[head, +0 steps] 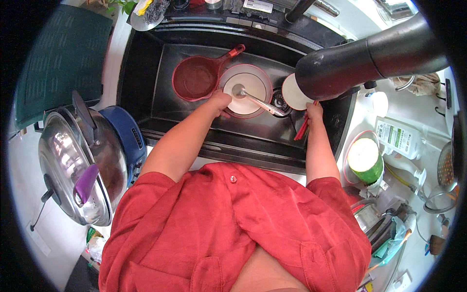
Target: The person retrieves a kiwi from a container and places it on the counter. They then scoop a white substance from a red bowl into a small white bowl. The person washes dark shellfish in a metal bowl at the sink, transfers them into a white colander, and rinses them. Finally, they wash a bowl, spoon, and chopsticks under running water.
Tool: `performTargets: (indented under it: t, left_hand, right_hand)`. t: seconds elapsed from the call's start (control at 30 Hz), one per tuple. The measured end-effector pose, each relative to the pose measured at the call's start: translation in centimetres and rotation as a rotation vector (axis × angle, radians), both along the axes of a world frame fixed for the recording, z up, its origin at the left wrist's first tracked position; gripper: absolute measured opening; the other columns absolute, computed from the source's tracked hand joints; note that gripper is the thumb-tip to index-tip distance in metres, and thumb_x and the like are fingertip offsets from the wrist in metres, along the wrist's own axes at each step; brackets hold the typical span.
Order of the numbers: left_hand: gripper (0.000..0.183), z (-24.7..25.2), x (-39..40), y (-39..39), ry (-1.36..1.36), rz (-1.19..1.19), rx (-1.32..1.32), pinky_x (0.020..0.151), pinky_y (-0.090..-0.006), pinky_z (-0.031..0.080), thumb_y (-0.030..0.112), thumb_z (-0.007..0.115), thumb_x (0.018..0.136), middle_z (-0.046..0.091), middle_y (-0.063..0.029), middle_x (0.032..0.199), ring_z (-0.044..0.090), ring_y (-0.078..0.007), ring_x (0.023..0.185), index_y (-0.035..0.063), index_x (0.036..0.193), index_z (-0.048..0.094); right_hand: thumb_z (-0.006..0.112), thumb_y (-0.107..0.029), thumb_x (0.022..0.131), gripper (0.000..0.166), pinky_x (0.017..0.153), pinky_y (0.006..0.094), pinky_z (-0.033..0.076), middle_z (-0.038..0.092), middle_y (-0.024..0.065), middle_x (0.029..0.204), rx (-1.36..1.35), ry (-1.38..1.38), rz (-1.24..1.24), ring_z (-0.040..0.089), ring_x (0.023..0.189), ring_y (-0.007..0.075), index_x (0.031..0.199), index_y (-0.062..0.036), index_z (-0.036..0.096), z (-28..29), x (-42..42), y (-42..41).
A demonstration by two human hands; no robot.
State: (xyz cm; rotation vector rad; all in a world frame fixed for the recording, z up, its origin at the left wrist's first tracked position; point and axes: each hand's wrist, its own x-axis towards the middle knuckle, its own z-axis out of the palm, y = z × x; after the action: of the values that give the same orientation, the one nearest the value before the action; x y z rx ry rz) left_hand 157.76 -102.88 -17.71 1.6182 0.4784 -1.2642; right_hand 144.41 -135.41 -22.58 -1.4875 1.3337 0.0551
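My left hand [220, 103] grips the near left rim of a white bowl [251, 80], which sits inside a larger red-rimmed bowl [268, 78] in the black sink [226, 133]. A metal spoon [261, 103] rests in the white bowl, its handle pointing right over the rim. My right hand [314, 112] is closed around a bunch of red chopsticks [301, 132]. Its fingers also meet the edge of a second white bowl [294, 93], which the tap partly covers. A dark red dipper [195, 78] lies left of the nested bowls.
A thick black tap [339, 60] reaches over the sink's right side. The drain [279, 100] lies between the bowls. On the right counter are a cut winter melon [365, 158] and a white bottle [399, 137]. A lidded steel pot [80, 160] stands at the left.
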Motion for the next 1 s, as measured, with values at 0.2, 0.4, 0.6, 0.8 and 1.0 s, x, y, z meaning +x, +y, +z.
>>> performTargets:
  t: [0.2, 0.4, 0.6, 0.8, 1.0]
  left_hand:
    - [0.047, 7.1, 0.2, 1.3, -0.107, 0.051, -0.068, 0.059, -0.0492, 0.053, 0.005, 0.047, 0.073, 0.056, -0.0142, 0.104, 0.058, -0.0306, 0.089, 0.0052, 0.12, 0.043]
    - [0.048, 12.1, 0.4, 1.9, -0.151, 0.053, -0.16, 0.056, -0.0458, 0.054, 0.006, 0.048, 0.072, 0.056, -0.0149, 0.102, 0.059, -0.0295, 0.086, 0.0041, 0.12, 0.042]
    - [0.043, 9.3, 0.2, 0.1, -0.098, 0.068, -0.103, 0.061, -0.048, 0.051, 0.007, 0.045, 0.076, 0.057, -0.0161, 0.101, 0.061, -0.0305, 0.08, 0.0057, 0.119, 0.044]
    - [0.039, 7.2, 0.2, -0.2, -0.052, 0.064, -0.065, 0.061, -0.0508, 0.049, 0.006, 0.042, 0.079, 0.057, -0.0171, 0.099, 0.062, -0.0308, 0.075, 0.0062, 0.118, 0.044]
    - [0.04, 5.6, 0.6, -1.2, -0.074, -0.058, 0.012, 0.06, -0.0503, 0.049, 0.009, 0.042, 0.08, 0.057, -0.0192, 0.1, 0.062, -0.0314, 0.073, 0.0042, 0.12, 0.036]
  right_hand:
    - [0.056, -0.013, 0.072, 0.027, 0.06, 0.0365, 0.048, 0.063, 0.0145, 0.081, -0.185, -0.059, 0.268, 0.062, 0.068, 0.0267, 0.096, -0.0003, 0.058, 3.6, 2.1, 1.8]
    - [0.056, -0.022, 0.07, 0.031, 0.074, 0.0406, 0.046, 0.061, 0.0226, 0.087, -0.378, -0.115, 0.619, 0.059, 0.084, 0.0383, 0.092, -0.0011, 0.059, 1.0, 4.9, 5.8]
    - [0.062, -0.011, 0.072, 0.029, 0.067, 0.0296, 0.047, 0.065, 0.0116, 0.086, -0.064, -0.121, 0.625, 0.061, 0.073, 0.0188, 0.098, 0.0021, 0.06, -3.4, 6.1, 9.0]
    - [0.065, -0.021, 0.074, 0.034, 0.048, 0.0266, 0.041, 0.061, 0.0065, 0.074, -0.019, -0.162, 0.652, 0.054, 0.056, 0.0133, 0.101, -0.0016, 0.06, -3.6, 5.3, 10.2]
    - [0.06, -0.025, 0.079, 0.022, 0.035, 0.0262, 0.031, 0.054, 0.0028, 0.058, -0.055, -0.306, 0.66, 0.042, 0.039, 0.0112, 0.091, -0.0056, 0.059, -7.2, 4.0, 9.2]
